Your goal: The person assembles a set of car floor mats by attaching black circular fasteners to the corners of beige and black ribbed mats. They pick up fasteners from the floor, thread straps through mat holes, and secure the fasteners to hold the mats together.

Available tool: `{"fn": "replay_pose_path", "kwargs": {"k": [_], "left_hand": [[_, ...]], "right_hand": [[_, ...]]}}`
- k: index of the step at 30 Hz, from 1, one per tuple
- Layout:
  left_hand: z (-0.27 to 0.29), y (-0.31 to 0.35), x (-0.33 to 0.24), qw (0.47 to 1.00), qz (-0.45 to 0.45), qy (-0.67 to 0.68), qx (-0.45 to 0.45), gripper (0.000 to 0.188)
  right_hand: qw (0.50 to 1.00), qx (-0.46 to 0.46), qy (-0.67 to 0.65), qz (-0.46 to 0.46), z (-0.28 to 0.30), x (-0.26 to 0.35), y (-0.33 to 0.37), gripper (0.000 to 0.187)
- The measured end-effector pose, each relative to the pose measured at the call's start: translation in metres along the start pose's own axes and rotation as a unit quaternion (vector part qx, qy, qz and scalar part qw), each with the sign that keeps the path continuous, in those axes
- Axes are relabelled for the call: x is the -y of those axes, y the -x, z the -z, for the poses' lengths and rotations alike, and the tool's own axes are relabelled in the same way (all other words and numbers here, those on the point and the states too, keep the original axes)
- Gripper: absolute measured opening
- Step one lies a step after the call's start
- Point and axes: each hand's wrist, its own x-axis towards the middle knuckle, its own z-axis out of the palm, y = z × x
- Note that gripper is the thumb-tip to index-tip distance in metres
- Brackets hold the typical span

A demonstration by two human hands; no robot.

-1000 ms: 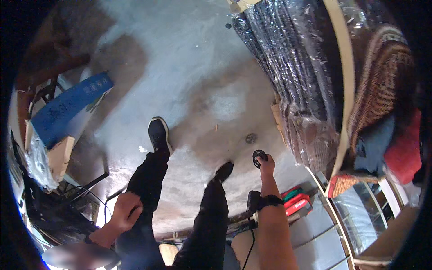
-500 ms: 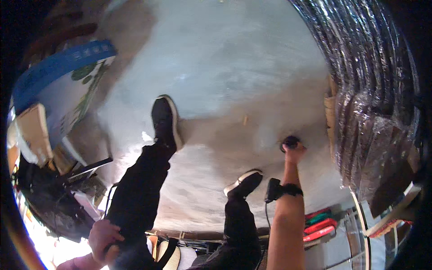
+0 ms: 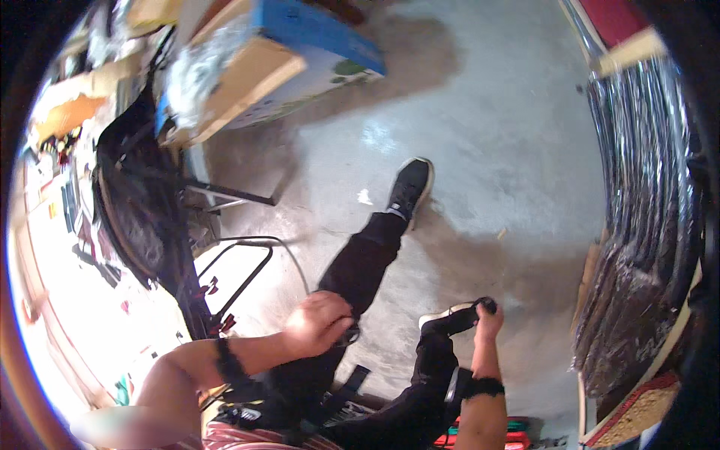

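So, going left to right on my feed: far left there's a big black fabric thing (image 3: 146, 217). Beside it sits a blue box (image 3: 319, 41) with a bare cardboard flap (image 3: 259, 71). Next up, the left hand (image 3: 319, 324), fingers curled in, in front of the dark trouser leg (image 3: 362, 262). There's a dark bit (image 3: 349, 334) right at its fingertips, but honestly I can't tell if it's gripped. One black shoe (image 3: 410, 186) is up ahead on the grey floor (image 3: 510, 150). Further right, the right hand (image 3: 489, 324) is closed around a small black piece (image 3: 488, 304) that pokes out past the fingers, too tiny to make out properly. Far right: a stack in shiny clear wrap (image 3: 646, 195).
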Motion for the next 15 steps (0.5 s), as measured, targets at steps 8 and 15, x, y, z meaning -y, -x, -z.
{"fn": "replay_pose_path", "kwargs": {"k": [8, 15], "left_hand": [[-0.030, 0.069, 0.002, 0.785, 0.369, 0.488, -0.099, 0.024], [0.118, 0.114, -0.035, 0.736, 0.255, 0.608, -0.153, 0.021]], "right_hand": [[0.971, 0.221, -0.001, 0.093, 0.007, 0.146, 0.254, 0.043], [0.959, 0.278, -0.046, 0.029, -0.016, 0.306, 0.341, 0.037]]}}
